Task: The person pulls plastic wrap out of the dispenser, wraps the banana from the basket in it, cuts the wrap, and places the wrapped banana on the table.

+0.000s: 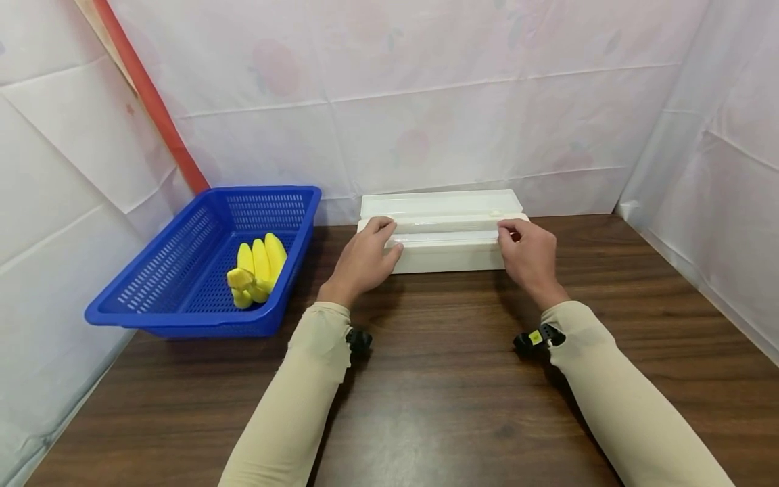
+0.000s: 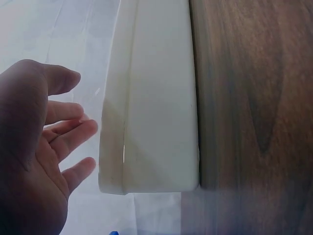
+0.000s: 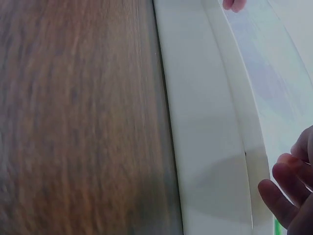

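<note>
A long white box [image 1: 450, 258] stands at the back of the table, its lid [image 1: 438, 204] raised behind it. Inside the box shows a pale roll-like bar with a shiny, see-through surface [image 1: 447, 237], perhaps plastic film. My left hand [image 1: 363, 260] is over the box's left end, thumb apart from the fingers; in the left wrist view its fingers are loosely bent beside the box rim. At the right end is my right hand [image 1: 531, 253], fingers bent and thumb close to the index finger. Whether anything thin lies between those fingertips is hidden.
A blue plastic basket [image 1: 201, 319] stands to the left with a bunch of yellow bananas [image 1: 260, 264] in it. White patterned sheeting [image 1: 426, 101] hangs behind and at both sides of the brown wooden table [image 1: 444, 379]. A red strip [image 1: 155, 101] runs down the left corner.
</note>
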A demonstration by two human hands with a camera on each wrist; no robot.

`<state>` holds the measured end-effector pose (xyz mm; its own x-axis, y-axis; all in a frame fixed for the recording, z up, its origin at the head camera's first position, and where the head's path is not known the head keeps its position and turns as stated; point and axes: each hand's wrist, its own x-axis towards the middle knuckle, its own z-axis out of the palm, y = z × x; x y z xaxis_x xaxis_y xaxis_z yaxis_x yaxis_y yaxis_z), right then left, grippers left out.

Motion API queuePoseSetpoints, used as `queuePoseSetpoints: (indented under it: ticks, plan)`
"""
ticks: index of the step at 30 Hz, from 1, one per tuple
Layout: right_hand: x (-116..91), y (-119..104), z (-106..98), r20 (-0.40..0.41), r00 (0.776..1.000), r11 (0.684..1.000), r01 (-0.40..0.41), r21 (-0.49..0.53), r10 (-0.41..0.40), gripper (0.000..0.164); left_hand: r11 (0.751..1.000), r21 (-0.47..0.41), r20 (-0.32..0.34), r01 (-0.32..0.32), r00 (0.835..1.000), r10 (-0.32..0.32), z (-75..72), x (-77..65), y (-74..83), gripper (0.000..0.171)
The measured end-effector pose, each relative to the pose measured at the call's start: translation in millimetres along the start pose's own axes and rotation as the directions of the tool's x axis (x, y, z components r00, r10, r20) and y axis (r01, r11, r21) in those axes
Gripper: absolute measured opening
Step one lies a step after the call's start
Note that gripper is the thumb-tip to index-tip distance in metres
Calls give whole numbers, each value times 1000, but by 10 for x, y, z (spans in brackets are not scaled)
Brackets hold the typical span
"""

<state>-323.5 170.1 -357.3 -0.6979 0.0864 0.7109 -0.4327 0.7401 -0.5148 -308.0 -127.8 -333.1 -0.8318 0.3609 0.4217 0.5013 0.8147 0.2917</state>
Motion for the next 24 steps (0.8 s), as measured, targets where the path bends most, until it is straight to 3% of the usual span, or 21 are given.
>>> queuePoseSetpoints:
  ticks: [8,11,16,24]
  plan:
    - [29,-28,-19,-29,999,999,-27,32,28,18,1000,8,-38,-29,999,29,9,19,-21,46]
    - [26,-39,-26,-27,999,998,-42,40,44,18,994,99,-25,-47,998,50,10,20,-30,42]
    - [33,-52,-38,-45,997,997,-56,58,58,19,964,250,0,-88,996,91,5,25,-33,46]
    - [49,-67,-49,-78,993,993,-77,90,84,19,984,161,-7,-74,997,76,20,24,-35,61]
